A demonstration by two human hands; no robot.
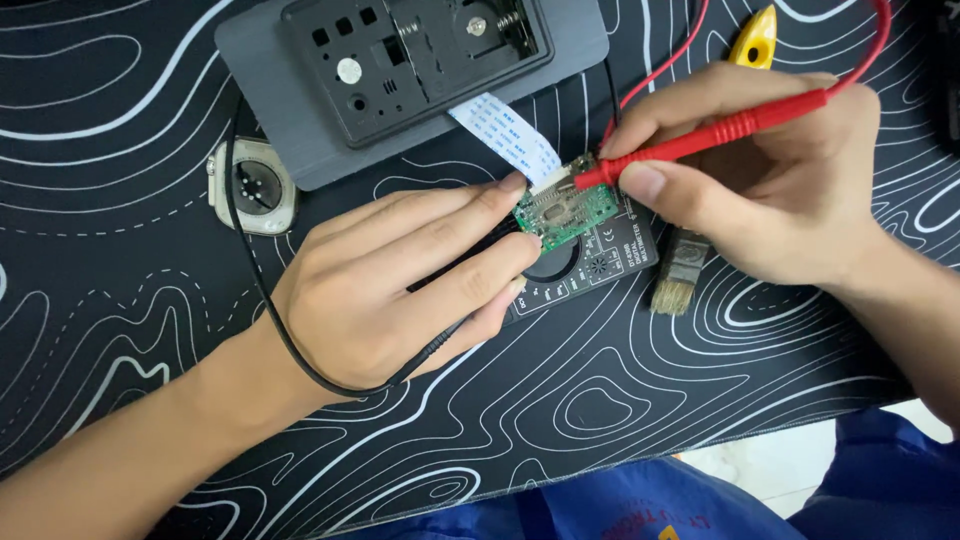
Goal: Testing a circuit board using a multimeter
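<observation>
Probing step in hand: green circuit board (566, 212) is pinched over the multimeter (590, 262) by the left hand (400, 290); red probe (700, 142) is held closed in right hand (760, 180), tip on board edge. Steady contact is needed next.

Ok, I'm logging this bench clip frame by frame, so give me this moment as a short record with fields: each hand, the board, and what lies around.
left hand: left hand steadies the green circuit board and holds the black lead
right hand: right hand pinches the red probe, tip on the board's upper edge
under board: black multimeter
cable: white ribbon cable runs from the board toward the grey open case
nearby: watch body, small brush, yellow tool
surface: black patterned mat
</observation>
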